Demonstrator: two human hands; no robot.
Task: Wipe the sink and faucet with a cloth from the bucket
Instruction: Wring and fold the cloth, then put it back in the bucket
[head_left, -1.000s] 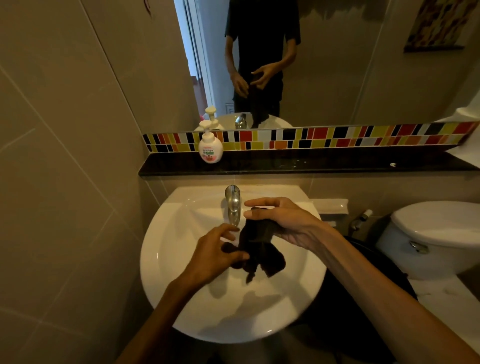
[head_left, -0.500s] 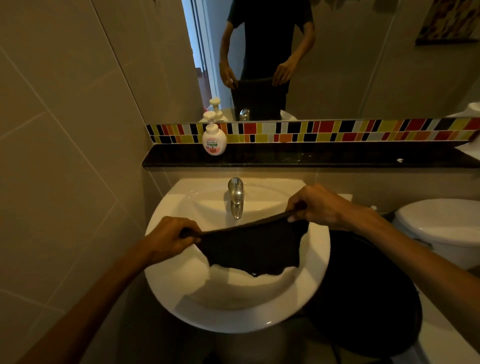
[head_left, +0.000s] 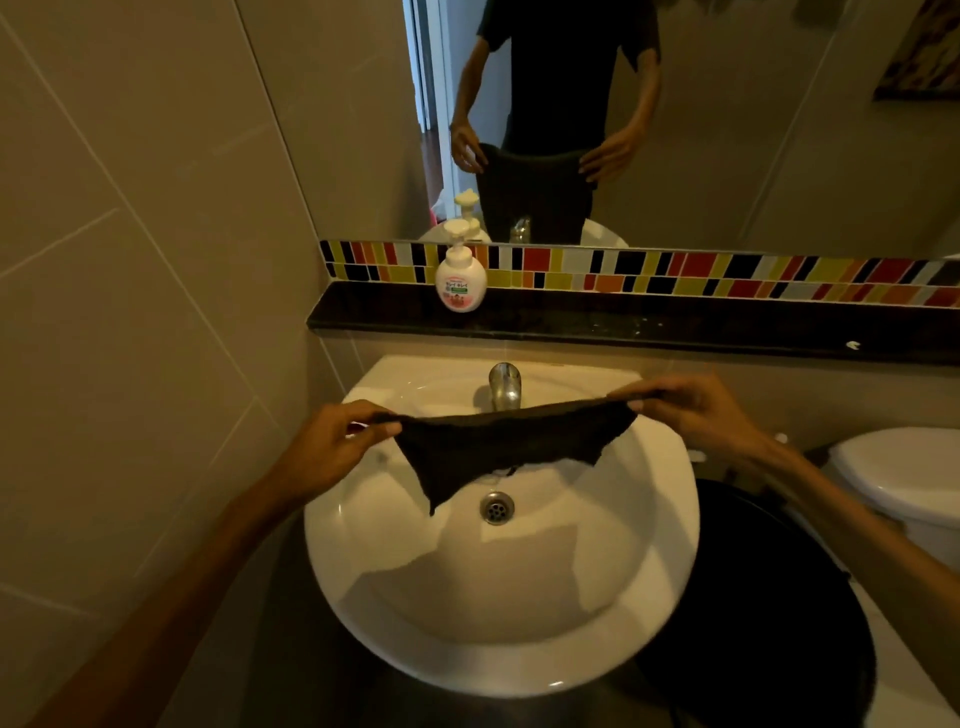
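Beige tiles line the wall (head_left: 130, 270) on the left, and the left hand (head_left: 332, 447) pinches 1 corner of the dark cloth (head_left: 498, 447) between thumb and fingers. That cloth hangs stretched in the air above the white sink (head_left: 498, 597), its top edge crossing in front of the chrome faucet (head_left: 504, 387), its lower tip dangling near the drain (head_left: 497, 507). Up on the black ledge (head_left: 675, 322) stands 1 soap dispenser (head_left: 460, 278). Over to the right hand (head_left: 696, 410), pinching the opposite corner. Below it sits the black bucket (head_left: 769, 623), and a white toilet (head_left: 904, 473) at far right.
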